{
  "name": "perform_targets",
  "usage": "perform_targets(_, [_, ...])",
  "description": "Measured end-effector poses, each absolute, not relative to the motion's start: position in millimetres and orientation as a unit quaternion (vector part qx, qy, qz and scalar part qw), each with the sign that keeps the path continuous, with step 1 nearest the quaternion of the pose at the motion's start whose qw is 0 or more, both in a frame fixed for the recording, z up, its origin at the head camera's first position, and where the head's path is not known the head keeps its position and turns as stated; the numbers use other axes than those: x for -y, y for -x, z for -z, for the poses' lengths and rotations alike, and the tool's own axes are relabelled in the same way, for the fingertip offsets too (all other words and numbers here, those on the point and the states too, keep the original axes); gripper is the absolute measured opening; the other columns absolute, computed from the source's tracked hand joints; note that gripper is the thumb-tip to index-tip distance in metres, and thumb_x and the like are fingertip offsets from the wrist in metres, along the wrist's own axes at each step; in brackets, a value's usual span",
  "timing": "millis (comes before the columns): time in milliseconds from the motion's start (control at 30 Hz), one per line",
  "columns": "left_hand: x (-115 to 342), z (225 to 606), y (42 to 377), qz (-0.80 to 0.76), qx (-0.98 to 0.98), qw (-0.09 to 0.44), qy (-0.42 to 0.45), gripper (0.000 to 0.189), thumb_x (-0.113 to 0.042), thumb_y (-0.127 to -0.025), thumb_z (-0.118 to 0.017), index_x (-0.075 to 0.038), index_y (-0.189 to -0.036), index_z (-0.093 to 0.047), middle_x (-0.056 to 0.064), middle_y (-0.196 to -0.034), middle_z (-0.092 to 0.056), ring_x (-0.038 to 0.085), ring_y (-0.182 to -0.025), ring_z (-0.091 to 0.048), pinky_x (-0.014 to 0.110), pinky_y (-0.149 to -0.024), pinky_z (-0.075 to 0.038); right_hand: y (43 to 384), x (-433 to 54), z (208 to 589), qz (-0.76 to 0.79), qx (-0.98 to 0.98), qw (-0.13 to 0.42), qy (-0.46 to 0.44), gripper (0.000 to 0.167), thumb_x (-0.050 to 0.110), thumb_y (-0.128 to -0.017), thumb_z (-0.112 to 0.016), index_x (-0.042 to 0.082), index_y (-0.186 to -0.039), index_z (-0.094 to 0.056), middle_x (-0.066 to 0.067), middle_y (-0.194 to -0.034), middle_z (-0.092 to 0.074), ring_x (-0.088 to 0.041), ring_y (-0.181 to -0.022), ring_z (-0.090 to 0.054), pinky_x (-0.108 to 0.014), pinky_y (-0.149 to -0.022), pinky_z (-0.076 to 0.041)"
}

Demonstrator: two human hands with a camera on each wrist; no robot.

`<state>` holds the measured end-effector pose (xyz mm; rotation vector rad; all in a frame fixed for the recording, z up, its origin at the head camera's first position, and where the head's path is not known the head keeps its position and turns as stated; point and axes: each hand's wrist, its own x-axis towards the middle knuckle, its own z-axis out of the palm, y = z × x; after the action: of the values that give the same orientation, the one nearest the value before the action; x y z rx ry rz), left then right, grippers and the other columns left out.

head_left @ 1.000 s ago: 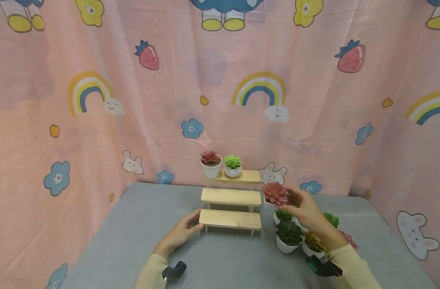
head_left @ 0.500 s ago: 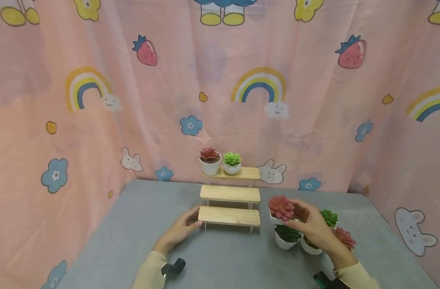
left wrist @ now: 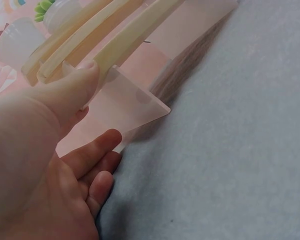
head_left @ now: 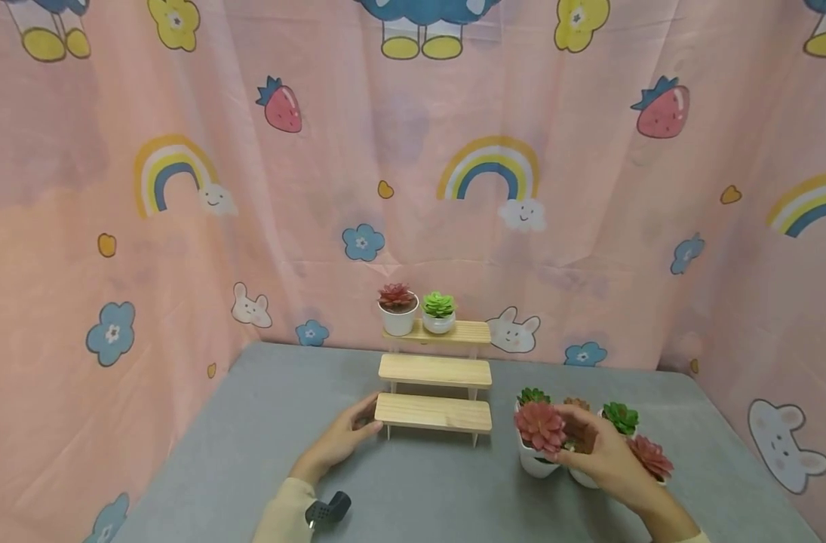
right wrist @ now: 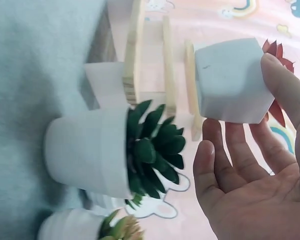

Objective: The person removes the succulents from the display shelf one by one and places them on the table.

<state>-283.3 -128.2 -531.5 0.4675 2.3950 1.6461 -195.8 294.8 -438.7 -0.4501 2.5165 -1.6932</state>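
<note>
My right hand (head_left: 609,456) holds a potted pink succulent (head_left: 539,427) between thumb and fingers, over the group of pots on the right. Its squarish white pot (right wrist: 232,80) lies across the right wrist view, with the fingers along one side. My left hand (head_left: 341,437) grips the left end of a three-step wooden stand (head_left: 433,412); in the left wrist view the thumb lies on the lowest board (left wrist: 125,47), beside a translucent side support (left wrist: 125,100). On the top step stand a dark red succulent (head_left: 398,320) and a bright green succulent (head_left: 439,323), both in white pots.
Under and behind the held pot stands a dark green succulent (right wrist: 90,155) in a white pot. Further right are a green succulent (head_left: 619,417) and another pink one (head_left: 650,455). A patterned pink curtain (head_left: 413,249) hangs behind the grey table (head_left: 263,407).
My right hand has carried the pink succulent from beside the stand's upper steps down and towards the front right. The left hand stays at the stand's end.
</note>
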Motion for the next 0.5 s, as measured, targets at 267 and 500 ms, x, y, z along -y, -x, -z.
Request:
perform_targets(267, [128, 531, 283, -0.555, -0.811, 0.103, -0.154, 0.068, -0.039, -0.100, -0.062, -0.013, -0.158, -0.036, 0.016, -0.151, -0.051, 0.036, -0.138, -0.048, 0.062, -0.114, -0.035, 185, -301, 450, 0.561, -0.813, 0.079, 0.136, 0.062, 0.009, -0.094, -0.070, -0.014, -0.144, -0.040, 0.032, -0.117, -0.057, 0.012, -0.107, -0.059, -0.019, -0.086, -0.053])
perform_targets(500, [127, 531, 282, -0.547, -0.817, 0.098, -0.153, 0.068, -0.040, -0.100, -0.062, -0.014, -0.157, -0.037, 0.016, -0.149, -0.053, 0.034, -0.136, -0.049, 0.060, -0.111, -0.038, 178, -304, 456, 0.552, -0.819, 0.044, 0.153, 0.056, 0.004, -0.093, -0.070, -0.015, -0.139, -0.044, 0.035, -0.116, -0.058, 0.012, -0.106, -0.059, -0.017, -0.084, -0.053])
